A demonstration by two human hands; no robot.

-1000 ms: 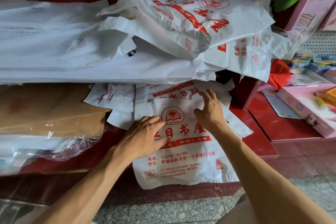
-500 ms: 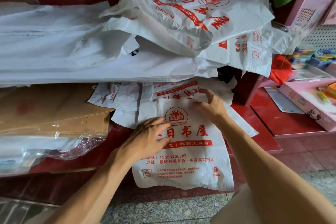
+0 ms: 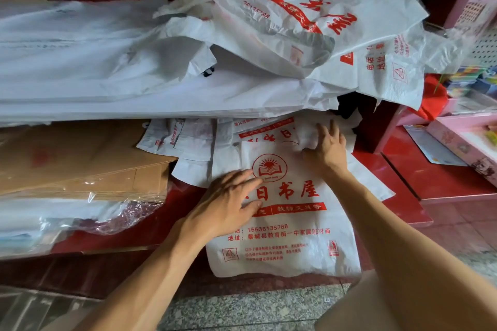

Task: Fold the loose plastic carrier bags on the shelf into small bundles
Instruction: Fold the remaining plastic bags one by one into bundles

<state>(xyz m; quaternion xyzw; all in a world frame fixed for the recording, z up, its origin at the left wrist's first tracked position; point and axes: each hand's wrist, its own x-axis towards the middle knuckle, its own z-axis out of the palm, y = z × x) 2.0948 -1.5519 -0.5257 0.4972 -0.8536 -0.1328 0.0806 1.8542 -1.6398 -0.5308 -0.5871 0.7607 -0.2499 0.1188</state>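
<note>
1. Left hand (image 3: 228,204) lies flat with straight fingers pressing down on the white carrier bag (image 3: 285,244), just left of its printed logo. The hands are apart, one low on the bag, one up at its top edge.
2. Right hand (image 3: 326,148) is up at the bag's top right corner, fingers bent into the crumpled plastic there. Whether it's actually pinching a handle, I can't tell.
3. The bag is spread on the red shelf (image 3: 398,196), with its bottom edge hanging over the front lip. Red print: a sun-over-open-book logo, then big characters "日书屋" (the first one is under the left hand), a phone number 15536135788, and an address line starting "地址". The fine print at the bottom is too small to read.
4. More loose bags (image 3: 193,142) with the same red print are tucked under and behind it, mostly covered.
5. On top of those, a big pile of bags (image 3: 309,21) sits rumpled, its print upside down, with "地址" showing on one at the right.
6. Left: flat brown cardboard (image 3: 80,164) in clear wrap, cut off by the frame.
7. Far right: a pink box (image 3: 462,140), partly out of frame, contents blurry.
</note>
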